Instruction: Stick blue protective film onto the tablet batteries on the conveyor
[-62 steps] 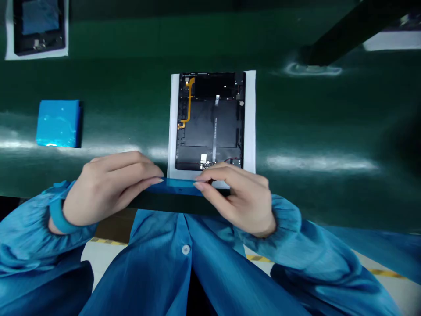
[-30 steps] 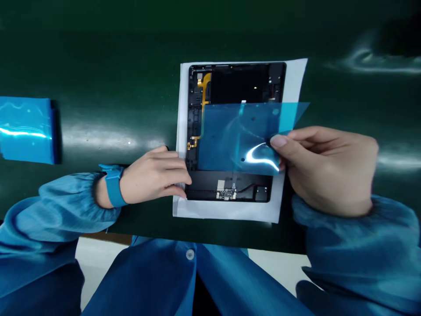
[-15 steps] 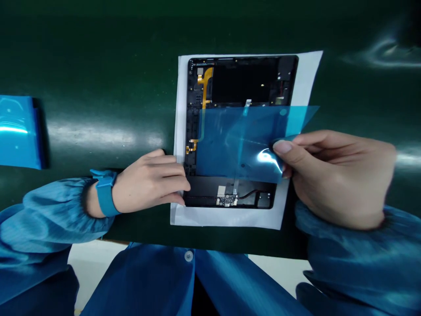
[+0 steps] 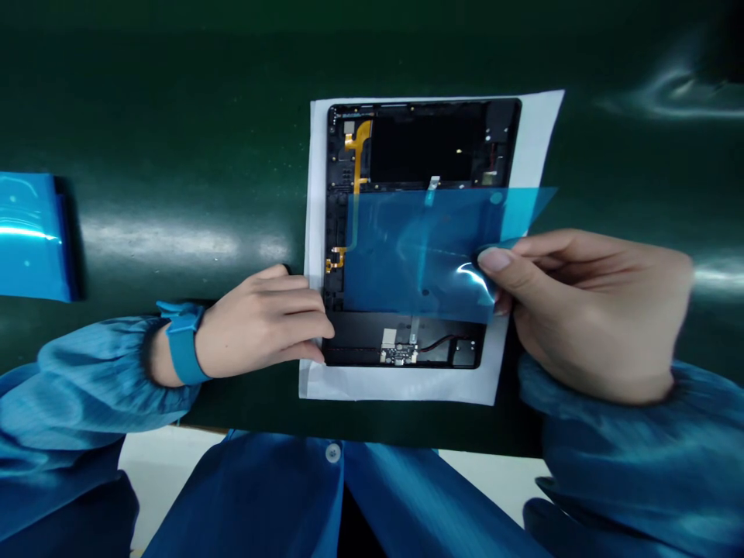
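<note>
An opened tablet housing [image 4: 360, 333] lies on white paper, its inside facing up, with an orange flex cable [image 4: 359, 159] along the left side and a small circuit board [image 4: 400, 354] at the near edge. My left hand [image 4: 264, 322] holds the housing's lower left edge, fingers curled and thumb at the corner. Between thumb and fingers, my right hand [image 4: 587, 310] pinches the right edge of a clear blue plastic film [image 4: 401, 248]. This film spans the middle of the housing and sticks out past its right side. Whether the film touches the parts beneath, I cannot tell.
The white paper [image 4: 401, 385] under the housing rests on a dark green, shiny table [image 4: 203, 101]. Farther left is a glossy blue stack or packet [image 4: 29, 263]. The table's front edge runs close to my body.
Almost nothing differs. The housing, paper, film and both hands appear very slightly further left in view, with both holds unchanged.
</note>
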